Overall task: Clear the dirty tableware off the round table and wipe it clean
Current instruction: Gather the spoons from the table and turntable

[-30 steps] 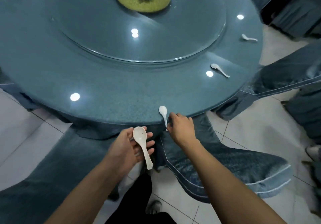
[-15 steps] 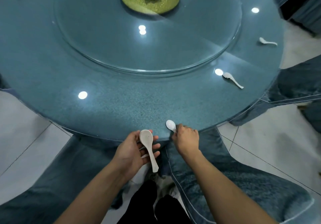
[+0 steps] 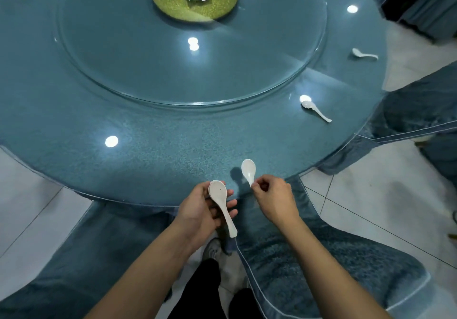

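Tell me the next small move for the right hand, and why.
Probably pass the small spoon pinched in the right hand onto the spoon the left hand holds, freeing it for the two spoons on the table's right side.

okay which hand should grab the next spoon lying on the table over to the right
Probably the right hand, once it passes its spoon to the left hand: the nearest loose spoon lies on its side.
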### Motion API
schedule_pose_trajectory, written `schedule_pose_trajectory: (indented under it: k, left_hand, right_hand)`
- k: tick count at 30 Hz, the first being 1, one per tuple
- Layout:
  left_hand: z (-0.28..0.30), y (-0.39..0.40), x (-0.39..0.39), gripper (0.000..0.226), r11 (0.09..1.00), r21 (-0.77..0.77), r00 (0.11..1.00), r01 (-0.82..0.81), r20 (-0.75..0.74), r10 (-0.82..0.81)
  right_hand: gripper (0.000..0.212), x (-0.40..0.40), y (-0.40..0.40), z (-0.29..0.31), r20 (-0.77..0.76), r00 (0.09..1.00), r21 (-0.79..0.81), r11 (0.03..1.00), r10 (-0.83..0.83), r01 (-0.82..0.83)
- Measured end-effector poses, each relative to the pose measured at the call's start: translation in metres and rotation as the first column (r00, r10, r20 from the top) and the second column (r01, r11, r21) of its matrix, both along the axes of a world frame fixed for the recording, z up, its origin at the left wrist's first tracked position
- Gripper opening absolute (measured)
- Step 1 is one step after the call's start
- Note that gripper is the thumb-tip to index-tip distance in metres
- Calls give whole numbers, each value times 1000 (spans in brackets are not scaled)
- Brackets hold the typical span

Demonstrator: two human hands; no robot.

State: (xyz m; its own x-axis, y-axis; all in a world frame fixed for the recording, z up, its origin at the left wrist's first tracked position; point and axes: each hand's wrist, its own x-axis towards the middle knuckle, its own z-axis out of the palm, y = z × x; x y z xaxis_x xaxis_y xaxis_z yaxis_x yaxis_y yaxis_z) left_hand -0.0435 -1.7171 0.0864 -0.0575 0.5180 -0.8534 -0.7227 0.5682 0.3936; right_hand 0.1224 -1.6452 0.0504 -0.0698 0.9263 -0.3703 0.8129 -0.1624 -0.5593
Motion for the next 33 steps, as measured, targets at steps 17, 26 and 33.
schedule_pose_trajectory:
  k: [17,26,33]
  left_hand:
    - [49,20,252,38,989,143,1000,23,-4,-23]
    - [59,18,346,42,988,143,998,-57,25,54]
    - [46,44,353,39,980,157,992,-123,-12,126]
  right_hand:
    - [14,220,-43,99,27,986,172,971,162,-164]
    - [14,332,-16,91,96,970,322,915,225,-244]
    - [23,354,46,71,313,889,386,811,333,-440]
